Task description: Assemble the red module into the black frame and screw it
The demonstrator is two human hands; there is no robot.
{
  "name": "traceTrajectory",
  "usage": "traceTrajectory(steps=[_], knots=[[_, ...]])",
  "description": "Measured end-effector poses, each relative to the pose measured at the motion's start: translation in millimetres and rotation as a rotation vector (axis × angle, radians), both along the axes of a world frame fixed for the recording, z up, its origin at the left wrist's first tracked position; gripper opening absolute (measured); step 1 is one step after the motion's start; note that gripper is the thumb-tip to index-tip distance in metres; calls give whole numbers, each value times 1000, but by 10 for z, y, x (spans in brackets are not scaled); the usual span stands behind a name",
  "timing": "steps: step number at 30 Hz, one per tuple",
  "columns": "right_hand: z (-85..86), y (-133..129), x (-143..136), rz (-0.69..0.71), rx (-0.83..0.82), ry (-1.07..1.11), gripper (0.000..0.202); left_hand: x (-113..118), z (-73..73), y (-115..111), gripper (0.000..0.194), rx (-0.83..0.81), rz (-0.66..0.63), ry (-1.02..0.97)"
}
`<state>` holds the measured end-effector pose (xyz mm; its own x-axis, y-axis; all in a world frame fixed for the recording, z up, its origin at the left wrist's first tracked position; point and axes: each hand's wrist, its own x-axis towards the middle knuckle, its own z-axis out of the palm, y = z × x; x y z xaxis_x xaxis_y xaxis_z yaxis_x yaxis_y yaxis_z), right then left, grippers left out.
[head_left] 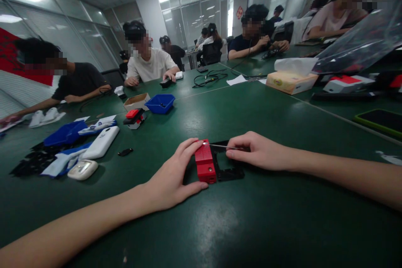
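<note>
A red plastic block with a round metal screw or hole near its front end sits on the green table. My left hand grips it from the left, fingertips at its far end and thumb at its near end. My right hand is closed on a thin silver rod-like tool. The tool's tip reaches the far end of the red block. Under the tool, beside the block, lies a flat black frame-shaped part with an open middle. The tool's handle end is hidden in my fingers.
Blue trays, a cardboard box, a red-and-black device, a white phone-like case and a cream case lie to the left. A tissue pack and a green-edged phone are at right. Several people sit around the table.
</note>
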<state>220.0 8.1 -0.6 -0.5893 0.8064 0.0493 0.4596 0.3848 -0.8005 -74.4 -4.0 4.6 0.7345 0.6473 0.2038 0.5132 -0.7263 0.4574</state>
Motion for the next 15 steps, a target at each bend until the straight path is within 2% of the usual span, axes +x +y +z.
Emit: traceTrajectory(steps=[7,15], knots=[[-1,-5,-8,-37,-46,72,41,-8,-67,55,94,20,21,-54],[2,-5,-1,-61,-59,89,41,-26,-62,101,93,55,7,-78]])
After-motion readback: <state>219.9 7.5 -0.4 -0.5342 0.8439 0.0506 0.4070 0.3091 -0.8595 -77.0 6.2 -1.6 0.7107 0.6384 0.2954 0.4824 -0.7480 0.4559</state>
